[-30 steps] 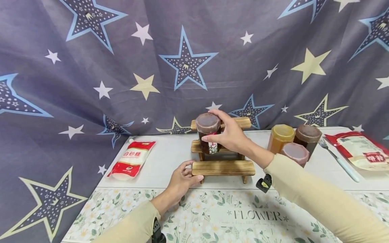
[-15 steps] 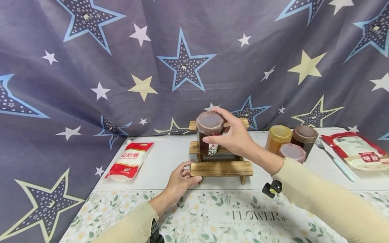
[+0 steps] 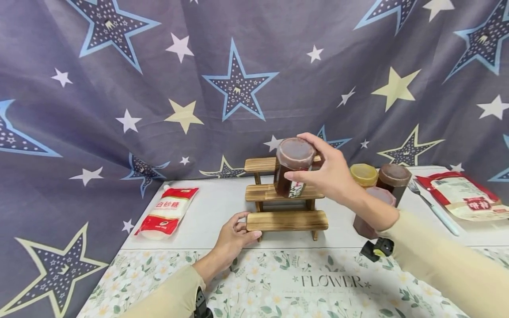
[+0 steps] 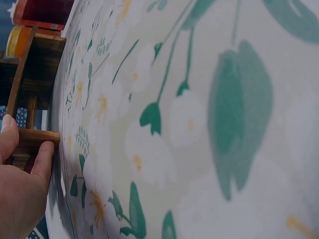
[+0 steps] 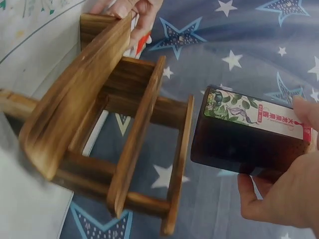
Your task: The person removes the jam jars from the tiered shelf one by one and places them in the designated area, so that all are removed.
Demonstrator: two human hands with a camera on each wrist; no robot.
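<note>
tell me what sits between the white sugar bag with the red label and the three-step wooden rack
Only bare white tabletop. In the head view nothing stands between the sugar bag and the wooden rack; the left hand grips the rack's lowest step from nearer the camera.

The table mat (image 3: 278, 282) reads "FLOWER"; the sugar bag (image 3: 167, 212) probably "白砂糖"

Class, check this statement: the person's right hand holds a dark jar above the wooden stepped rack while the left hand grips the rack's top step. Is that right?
Not quite. The left hand has its grip on the bottom step of the wooden rack, not the top one; the head view shows it. The right hand does hold the dark jar above the rack.
</note>
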